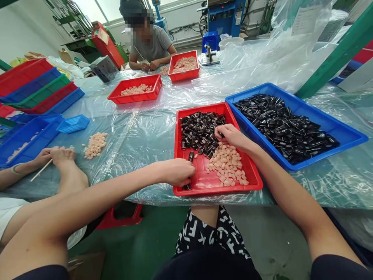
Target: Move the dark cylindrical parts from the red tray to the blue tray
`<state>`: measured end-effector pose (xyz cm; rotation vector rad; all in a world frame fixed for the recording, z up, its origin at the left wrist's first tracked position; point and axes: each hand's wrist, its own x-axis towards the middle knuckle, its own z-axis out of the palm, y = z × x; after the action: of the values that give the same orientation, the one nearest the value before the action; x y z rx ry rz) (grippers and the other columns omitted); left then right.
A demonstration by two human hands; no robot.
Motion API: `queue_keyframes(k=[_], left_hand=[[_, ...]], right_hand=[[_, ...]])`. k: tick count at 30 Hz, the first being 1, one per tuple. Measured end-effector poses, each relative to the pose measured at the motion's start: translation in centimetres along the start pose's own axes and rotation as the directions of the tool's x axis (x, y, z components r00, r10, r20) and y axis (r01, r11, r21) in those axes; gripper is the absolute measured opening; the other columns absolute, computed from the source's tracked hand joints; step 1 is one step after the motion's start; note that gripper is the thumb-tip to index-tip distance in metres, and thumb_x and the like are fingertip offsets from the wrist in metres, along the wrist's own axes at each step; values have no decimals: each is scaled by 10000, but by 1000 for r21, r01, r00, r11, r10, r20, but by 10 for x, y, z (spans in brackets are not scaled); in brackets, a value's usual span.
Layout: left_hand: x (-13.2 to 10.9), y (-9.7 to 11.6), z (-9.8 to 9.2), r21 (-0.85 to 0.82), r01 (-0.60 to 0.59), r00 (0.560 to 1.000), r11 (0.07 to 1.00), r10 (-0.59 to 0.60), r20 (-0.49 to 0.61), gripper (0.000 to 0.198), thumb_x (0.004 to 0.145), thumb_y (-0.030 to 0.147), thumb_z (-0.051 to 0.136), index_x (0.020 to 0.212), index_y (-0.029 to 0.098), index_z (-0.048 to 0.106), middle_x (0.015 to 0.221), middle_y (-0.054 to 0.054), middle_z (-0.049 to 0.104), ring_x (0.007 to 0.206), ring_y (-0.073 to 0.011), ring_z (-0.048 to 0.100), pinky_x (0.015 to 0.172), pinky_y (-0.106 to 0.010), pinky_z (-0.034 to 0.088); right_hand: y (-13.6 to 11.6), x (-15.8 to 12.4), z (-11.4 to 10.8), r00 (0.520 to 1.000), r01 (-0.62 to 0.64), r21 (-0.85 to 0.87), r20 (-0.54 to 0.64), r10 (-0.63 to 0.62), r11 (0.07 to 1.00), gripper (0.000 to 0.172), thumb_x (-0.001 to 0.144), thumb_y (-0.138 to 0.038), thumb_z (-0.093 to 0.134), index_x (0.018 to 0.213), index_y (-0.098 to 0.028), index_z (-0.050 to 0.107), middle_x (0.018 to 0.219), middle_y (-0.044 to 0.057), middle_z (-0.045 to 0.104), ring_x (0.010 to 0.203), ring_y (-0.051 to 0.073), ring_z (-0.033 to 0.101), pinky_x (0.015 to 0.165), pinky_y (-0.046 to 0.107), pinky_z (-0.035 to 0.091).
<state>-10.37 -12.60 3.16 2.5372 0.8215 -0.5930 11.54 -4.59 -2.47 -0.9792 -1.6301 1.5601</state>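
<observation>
A red tray [201,189] lies in front of me, with a heap of small black glossy pieces [198,128] at its far left and a pile of small pale pink pieces [229,165] at its right. My left hand [181,172] is closed over the tray's left rim. One black piece [190,156] shows just above its fingers and another below; what the fingers themselves grip is hidden. Over the right side of the black heap, my right hand [230,136] is pinched, and a dark bit of a black piece shows between its fingers.
A blue tray [320,157] full of black pieces adjoins on the right. At left, a neighbour's hands [58,155] hold a thin stick beside loose pink pieces [95,145]. Across the plastic-covered table, a person works by two red trays [135,99]. Stacked trays [37,85] stand far left.
</observation>
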Motion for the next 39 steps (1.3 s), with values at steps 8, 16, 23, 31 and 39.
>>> queue_keyframes(k=[8, 16, 23, 31, 39], left_hand=[[5, 9, -2, 119, 47, 987, 992, -65, 150, 214, 722, 114, 524, 729, 144, 735, 762, -132, 731, 609, -227, 612, 505, -313, 327], [8, 12, -15, 136, -5, 950, 991, -38, 309, 182, 707, 132, 615, 827, 139, 752, 868, -130, 746, 677, -227, 614, 538, -305, 351], [17, 8, -20, 128, -46, 957, 991, 8, 289, 66, 658, 128, 746, 635, 179, 710, 703, -63, 727, 553, -177, 570, 473, -288, 276], [4, 4, 0, 143, -56, 997, 988, 48, 60, 84, 793, 195, 694, 720, 175, 731, 731, -100, 734, 645, -219, 642, 562, -290, 366], [2, 6, -17, 93, -1, 959, 996, -26, 284, 93, 759, 226, 692, 692, 171, 726, 653, -78, 699, 576, -201, 559, 498, -287, 322]], right_hand=[[0, -1, -1, 1000, -3, 1, 10, 3, 1000, 318, 854, -284, 427, 551, -194, 397, 474, -60, 297, 421, 58, 194, 400, 202, 148], [-4, -1, 0, 1000, -17, -18, -1, 16, 1000, 311, 845, -280, 416, 547, -191, 398, 477, -58, 307, 420, 55, 210, 404, 199, 154], [-7, -2, 2, 1000, -17, -11, -5, 17, 1000, 314, 833, -306, 428, 541, -194, 396, 481, -59, 306, 415, 53, 215, 403, 206, 151], [-7, -2, 2, 1000, 1, -34, -9, -1, 999, 328, 827, -324, 438, 529, -195, 393, 478, -58, 309, 418, 54, 224, 403, 211, 160], [-8, -2, 3, 1000, 4, -43, 8, -4, 999, 326, 823, -340, 433, 533, -199, 388, 480, -63, 298, 419, 54, 209, 406, 214, 152]])
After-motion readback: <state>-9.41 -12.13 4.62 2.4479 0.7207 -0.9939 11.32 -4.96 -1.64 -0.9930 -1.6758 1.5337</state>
